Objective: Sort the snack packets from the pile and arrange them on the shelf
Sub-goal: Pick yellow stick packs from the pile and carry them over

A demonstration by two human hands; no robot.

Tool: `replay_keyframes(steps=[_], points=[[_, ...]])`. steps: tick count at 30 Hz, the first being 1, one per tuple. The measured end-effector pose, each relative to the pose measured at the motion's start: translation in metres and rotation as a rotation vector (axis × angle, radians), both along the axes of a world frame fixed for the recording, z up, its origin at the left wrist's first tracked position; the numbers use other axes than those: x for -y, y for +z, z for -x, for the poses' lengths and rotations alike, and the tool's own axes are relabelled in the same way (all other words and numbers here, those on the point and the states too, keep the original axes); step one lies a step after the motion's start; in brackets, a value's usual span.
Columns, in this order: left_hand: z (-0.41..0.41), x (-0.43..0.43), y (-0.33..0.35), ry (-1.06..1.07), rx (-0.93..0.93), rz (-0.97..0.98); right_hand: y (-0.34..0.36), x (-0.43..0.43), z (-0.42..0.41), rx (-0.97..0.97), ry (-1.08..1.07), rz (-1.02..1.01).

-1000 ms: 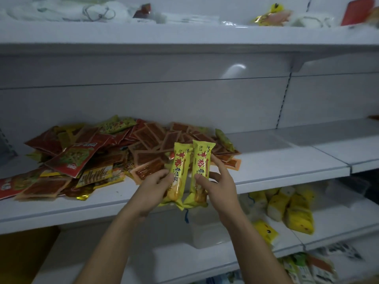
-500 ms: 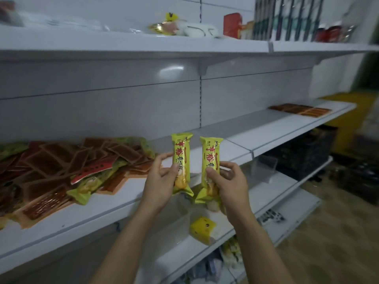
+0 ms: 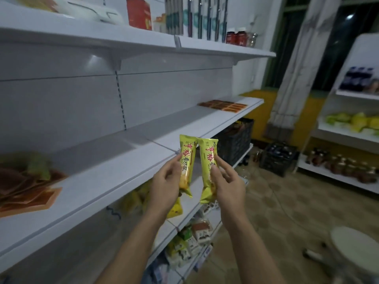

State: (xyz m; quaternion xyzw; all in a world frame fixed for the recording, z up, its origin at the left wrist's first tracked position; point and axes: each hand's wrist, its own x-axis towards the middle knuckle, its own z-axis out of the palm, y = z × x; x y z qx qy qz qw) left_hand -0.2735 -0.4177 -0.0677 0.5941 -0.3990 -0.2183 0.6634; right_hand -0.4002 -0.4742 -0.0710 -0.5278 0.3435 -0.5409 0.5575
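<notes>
Hands hold two snacks upright, side by side, before the middle shelf (image 3: 114, 167): left hand (image 3: 166, 181) fingers curl round left yellow packet (image 3: 187, 152), right hand (image 3: 227, 185) fingers pinch right yellow packet (image 3: 207, 154), pile (image 3: 26, 187) on shelf left, brown packet row (image 3: 223, 104) flat at far end.
</notes>
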Motion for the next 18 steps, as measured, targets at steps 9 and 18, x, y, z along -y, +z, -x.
replay_keyframes(steps=[9, 18], points=[[0.019, 0.105, -0.007, -0.35, -0.063, 0.024, 0.007, 0.085, 0.032, -0.09, 0.04, 0.069], [0.032, 0.259, -0.006, -0.439, -0.122, 0.042, -0.001, 0.223, 0.057, -0.129, -0.165, 0.079]])
